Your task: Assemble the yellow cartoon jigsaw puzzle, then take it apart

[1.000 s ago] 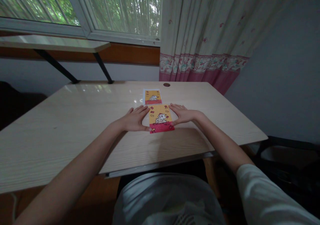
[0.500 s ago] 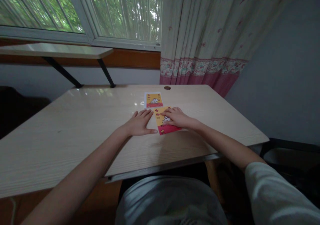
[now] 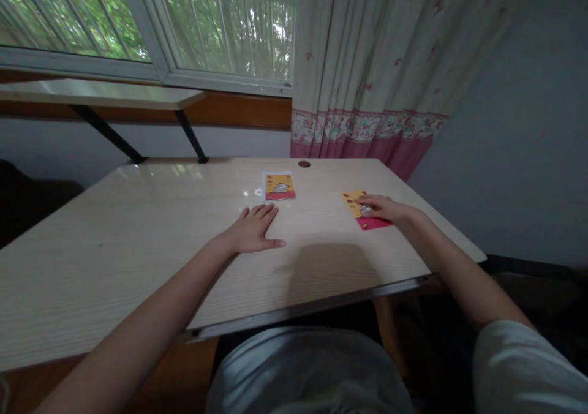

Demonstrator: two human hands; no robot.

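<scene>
On the right side of the desk (image 3: 151, 236), the fingers (image 3: 371, 199) of your right hand (image 3: 386, 207) lie over the upper face of a yellow and pink card (image 3: 374, 223), partly open, with the thumb a little apart from them. The card rests on the desk under that hand, slanted, with its printed white animal partly covered and its pink lower edge showing. Your left hand (image 3: 250, 230) is palm down on bare wood near the middle, open and holding nothing, its fingers spread and its thumb pointing toward your right. Just beyond those fingertips lies a second card (image 3: 280, 187) with a similar yellow and red print, a white border (image 3: 263, 187) showing along its left side; your hand looks close to it, but you cannot tell whether they touch. The two cards are well apart. Farther out, a round dark hole (image 3: 304, 164) sits near the back edge of the desk, and a pale shelf (image 3: 105, 94) on black supports (image 3: 108, 133) stands at the back left. Behind, you face a barred window (image 3: 229, 28), with a flowered curtain (image 3: 358, 46) hanging to its right.
</scene>
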